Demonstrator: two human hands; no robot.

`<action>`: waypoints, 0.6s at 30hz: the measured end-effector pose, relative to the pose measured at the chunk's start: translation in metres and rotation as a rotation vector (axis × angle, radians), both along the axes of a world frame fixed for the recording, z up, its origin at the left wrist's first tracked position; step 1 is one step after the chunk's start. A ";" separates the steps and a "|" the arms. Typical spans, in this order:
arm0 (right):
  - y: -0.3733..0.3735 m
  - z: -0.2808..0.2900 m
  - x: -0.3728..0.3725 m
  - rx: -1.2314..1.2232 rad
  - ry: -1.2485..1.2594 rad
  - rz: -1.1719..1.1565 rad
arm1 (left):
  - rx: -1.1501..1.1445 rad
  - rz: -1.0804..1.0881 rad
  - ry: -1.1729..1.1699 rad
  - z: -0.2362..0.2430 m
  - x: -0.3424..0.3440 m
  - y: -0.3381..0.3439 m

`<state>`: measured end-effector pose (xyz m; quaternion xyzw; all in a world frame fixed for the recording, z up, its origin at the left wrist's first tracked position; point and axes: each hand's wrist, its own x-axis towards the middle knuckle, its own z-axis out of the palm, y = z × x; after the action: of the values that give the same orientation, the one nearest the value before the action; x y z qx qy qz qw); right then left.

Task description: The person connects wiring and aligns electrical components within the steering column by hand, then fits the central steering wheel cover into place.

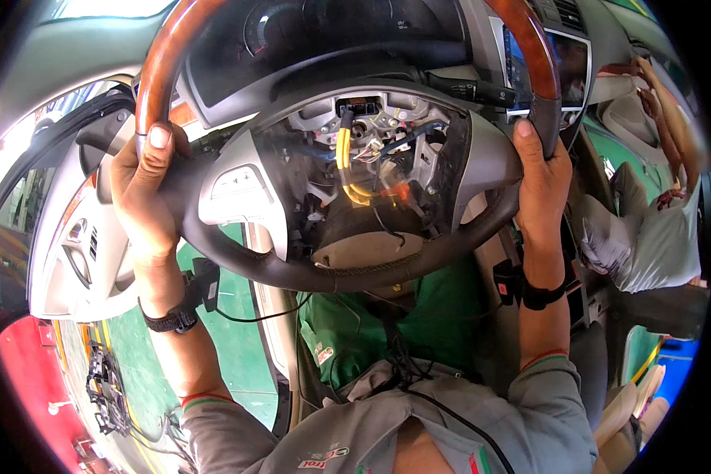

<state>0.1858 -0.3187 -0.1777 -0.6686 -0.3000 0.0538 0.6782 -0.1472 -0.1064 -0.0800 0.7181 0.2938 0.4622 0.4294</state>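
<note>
I sit in a car's driver seat. My left hand (144, 193) grips the left side of the steering wheel (355, 268), thumb up on its wooden upper rim. On the right side of the rim my right hand (541, 186) is closed, thumb up. The wheel's centre cover is off, showing a yellow connector and wires (347, 158) in the open hub (371, 170). A silver spoke with buttons (237, 189) lies just right of my left hand. Both wrists carry black straps.
The open driver's door (79, 253) with its silver panel is at the left, above a green floor. Another person (648, 229) in grey sits at the right. A dashboard screen (569, 67) is at the top right, and the instrument cluster (324, 24) lies behind the wheel.
</note>
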 end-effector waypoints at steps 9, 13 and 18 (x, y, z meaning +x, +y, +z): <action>0.004 0.022 0.001 -0.090 -0.063 -0.003 | 0.019 0.157 -0.057 -0.046 -0.013 -0.007; 0.008 0.031 0.002 -0.132 -0.087 -0.001 | -0.037 0.154 -0.185 -0.063 -0.012 -0.018; 0.007 0.036 0.000 -0.145 -0.100 0.002 | -0.002 0.205 -0.179 -0.068 -0.015 -0.018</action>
<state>0.1855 -0.3113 -0.1413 -0.7174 -0.3295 0.0425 0.6123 -0.1617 -0.1248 -0.1482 0.6398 0.3266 0.5655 0.4050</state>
